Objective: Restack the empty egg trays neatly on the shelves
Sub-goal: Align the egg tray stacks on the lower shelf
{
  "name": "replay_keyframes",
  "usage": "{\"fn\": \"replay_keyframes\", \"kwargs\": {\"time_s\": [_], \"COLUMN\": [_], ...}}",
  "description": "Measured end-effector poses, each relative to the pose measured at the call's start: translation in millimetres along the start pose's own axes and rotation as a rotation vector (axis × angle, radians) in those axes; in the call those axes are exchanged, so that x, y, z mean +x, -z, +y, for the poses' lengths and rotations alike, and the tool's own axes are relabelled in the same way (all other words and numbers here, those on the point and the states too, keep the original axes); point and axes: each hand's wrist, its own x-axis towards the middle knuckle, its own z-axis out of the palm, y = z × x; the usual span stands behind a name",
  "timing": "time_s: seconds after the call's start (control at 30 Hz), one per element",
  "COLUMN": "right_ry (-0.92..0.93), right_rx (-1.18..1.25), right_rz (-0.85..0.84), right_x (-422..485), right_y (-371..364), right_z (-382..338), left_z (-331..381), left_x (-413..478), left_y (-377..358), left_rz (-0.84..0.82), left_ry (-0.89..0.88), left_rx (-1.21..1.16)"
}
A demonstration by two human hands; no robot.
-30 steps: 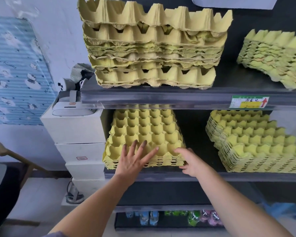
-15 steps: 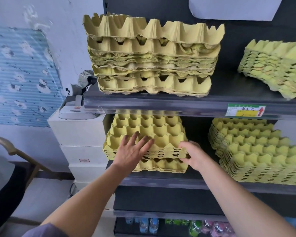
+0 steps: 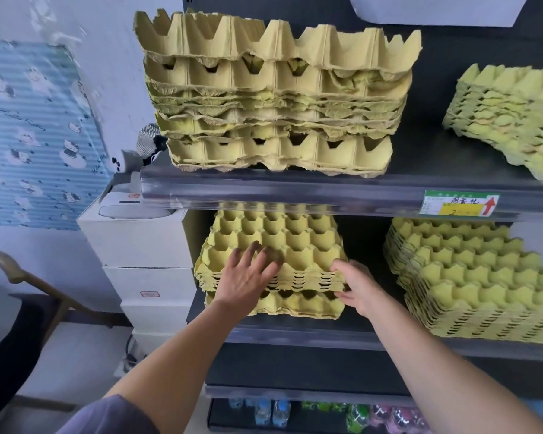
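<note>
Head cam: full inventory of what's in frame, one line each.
upper-left tray stack: 1, dull yellow, upper shelf, unevenly nested
upper-right tray stack: 1, yellow-green, upper shelf, right
lower-left tray stack: 1, yellow, lower shelf, under the hands
lower-right tray stack: 1, yellow-green, lower shelf, right
price label: 1, green/yellow, upper shelf rail
white boxes: at least 3, stacked left of shelves
bottles: several, mixed colours, bottom shelf
left hand: flat on lower-left tray stack
right hand: pinches its right edge

a small shop: dark retail shelves (image 3: 326, 189) with a price label (image 3: 460, 204), bottled drinks (image 3: 271, 413) below.
</note>
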Motion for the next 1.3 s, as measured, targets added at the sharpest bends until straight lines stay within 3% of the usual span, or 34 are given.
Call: {"fn": "replay_keyframes", "kwargs": {"time_s": [0.27,0.7,0.93,1.03,1.1,1.2,1.3], "right_ry": [-0.007,0.058,0.017,-0.056,-0.137,-0.181,-0.152], "right_rx": [0.068,0.359,0.645,0.639,0.570,0.430,0.302], "right_rz": [-0.012,0.056,0.152,0.185,0.141,0.063,0.047], "right_x": [-8,-64,-110,-115,-115,-112,-105], "right_y": [-2,7,-51,-86,-102,-110,-104], "right_z": [-6,10,33,38,42,46,51], "left_z": [11,11,-8,-14,-13,-2,8], "left_x": [5,-1,-4,3,3,-6,-16], "left_y": [6,27,51,50,49,43,40], "left_rz": [0.028,0.106,0.146,0.072,-0.117,-0.329,-0.339], "left_ry": [0.037,-0.164,-0.081,0.035,0.095,0.144,0.220], "left_rx": [-0.051,0.043,-0.003,-0.355,-0.641,-0.648,-0.615]}}
